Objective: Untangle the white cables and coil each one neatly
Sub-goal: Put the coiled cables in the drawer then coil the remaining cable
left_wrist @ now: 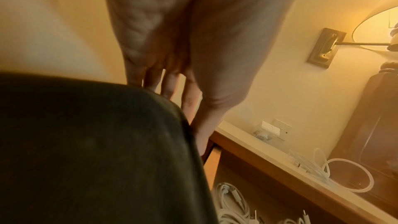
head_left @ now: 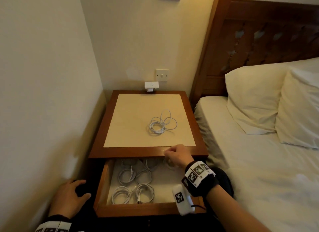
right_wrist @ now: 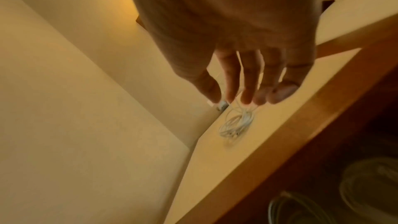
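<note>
A: Head view: right hand point(head_left: 177, 155) hung at the desk's point(head_left: 148, 152) front edge, fingers point(right_wrist: 247, 83) loosely curled, grasping nothing.

B: Cables?

A: Tangled white cables point(head_left: 162, 123) lay beyond those fingers. Coiled cables point(head_left: 133, 193) lay in the open drawer point(head_left: 138, 209) below. Left hand point(head_left: 70, 195) rested relaxed on dark cloth.

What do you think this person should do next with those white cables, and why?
Probably reach the right hand forward from the wooden nightstand's front edge to the loose tangle of white cable on its cream top. That bundle still sprawls in uneven loops, while the cables in the open drawer already look coiled. The left hand rests on a dark-clothed knee, free to help.
</note>
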A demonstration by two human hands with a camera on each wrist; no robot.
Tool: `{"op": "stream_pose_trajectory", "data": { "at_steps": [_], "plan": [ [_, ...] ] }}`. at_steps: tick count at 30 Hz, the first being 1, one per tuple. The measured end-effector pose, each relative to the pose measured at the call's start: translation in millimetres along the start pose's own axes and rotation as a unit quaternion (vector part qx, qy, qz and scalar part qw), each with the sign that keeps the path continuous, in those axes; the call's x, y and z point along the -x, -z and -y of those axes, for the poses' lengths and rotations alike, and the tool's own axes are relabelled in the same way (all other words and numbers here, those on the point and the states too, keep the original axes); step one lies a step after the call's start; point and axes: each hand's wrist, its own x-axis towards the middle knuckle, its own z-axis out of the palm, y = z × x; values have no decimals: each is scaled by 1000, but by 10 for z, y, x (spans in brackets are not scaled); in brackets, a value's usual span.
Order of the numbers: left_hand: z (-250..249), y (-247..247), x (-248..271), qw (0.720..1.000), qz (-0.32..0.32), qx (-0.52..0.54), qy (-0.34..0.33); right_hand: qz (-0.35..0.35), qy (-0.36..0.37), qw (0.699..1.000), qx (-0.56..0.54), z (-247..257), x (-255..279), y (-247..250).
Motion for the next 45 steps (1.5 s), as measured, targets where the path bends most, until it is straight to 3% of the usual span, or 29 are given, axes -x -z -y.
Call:
{"op": "stream_pose_trajectory", "data": {
  "at_steps": [3,6,11,15,19,26,30,32,33,37,39,42,45],
  "plan": [
    [50,-28,-5,1000,2,10,-2,-131,47,990,19,246,-243,185],
    [108,-87,13,1000,-14,16,-7,-189,28,981,40,448,-578,314],
    [171,-150,108,999,-27,18,-3,-97,-66,981,155,472,-836,454],
    [233,-222,245,999,-37,28,2,-69,-51,989,117,467,-946,443],
    [300,-290,382,998,-45,32,2,-93,-25,991,97,519,-935,398],
    [256,-190,565,997,-22,72,25,-114,148,982,-40,1009,-823,522],
    [-379,248,739,983,-92,160,15,-125,256,958,-26,1487,-537,816],
    [-840,556,835,974,-127,183,-36,-107,301,947,-28,1739,-388,963],
    [-1057,720,848,961,-149,214,-93,-93,322,942,-29,1864,-312,1036],
    [-1898,1404,781,865,-211,331,-312,-47,385,920,-50,2352,94,1302],
    [-2271,1709,678,836,-202,325,-393,-40,410,908,-73,2570,327,1413],
    [-2647,1975,565,827,-165,258,-471,-50,424,895,-130,2815,602,1596],
    [-2843,2092,465,786,-236,242,-517,-42,399,898,-179,2934,698,1775]
  ]
}}
